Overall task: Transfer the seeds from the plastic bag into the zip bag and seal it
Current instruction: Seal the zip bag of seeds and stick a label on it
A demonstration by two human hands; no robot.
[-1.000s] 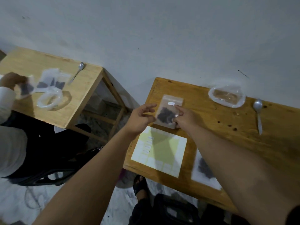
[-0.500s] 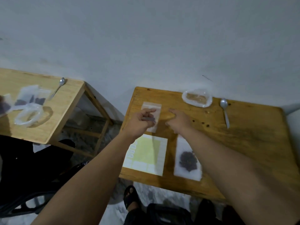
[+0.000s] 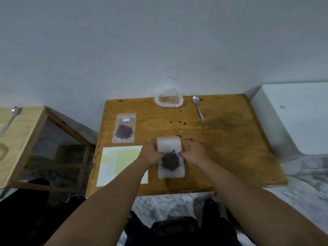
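The left hand (image 3: 153, 155) and the right hand (image 3: 193, 154) are both curling their fingers onto the frosted white rectangular zip bag (image 3: 169, 145). Each is pinching one long edge about halfway along, so the bag is sitting between the hands over the brown wooden bench (image 3: 230, 148); whether it is resting or lifted is too blurred to tell. Its long axis is running near to far, straight away from the person. The heap of dark seeds (image 3: 170, 161) is filling the near half, and the flat far half, where I am judging the mouth to be, is pointing at the wall. Neither hand is nearer; they are flanking it evenly, so sealing is probably calling for both to shift toward that far end. A second clear seed-filled zip bag (image 3: 124, 129) is lying far left, apart from the hands. The crumpled clear plastic bag (image 3: 168, 101) and the metal spoon (image 3: 197, 108) are lying at the far edge.
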